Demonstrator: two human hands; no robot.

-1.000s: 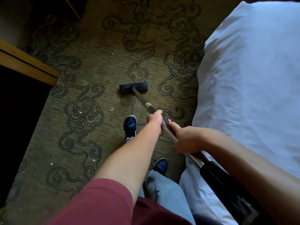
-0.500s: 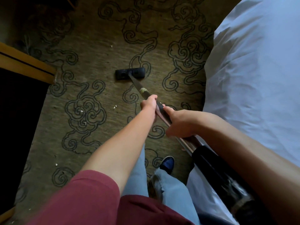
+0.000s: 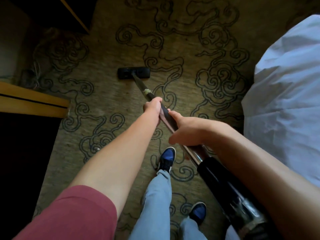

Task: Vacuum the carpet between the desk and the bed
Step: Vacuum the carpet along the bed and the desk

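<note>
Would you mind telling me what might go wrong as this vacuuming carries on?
A tangle of cables lies on the carpet left of the vacuum head; a stroke that way could snag them. The bedding hangs close on the right, so the wand, held by the left hand and right hand, could catch it.

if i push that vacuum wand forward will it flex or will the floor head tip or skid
The wand looks like a rigid tube running straight from both hands to the floor head, so it likely won't flex. The head is low, wide and flat on the carpet, so tipping seems unlikely. The carpet's texture probably gives drag rather than skid.
</note>
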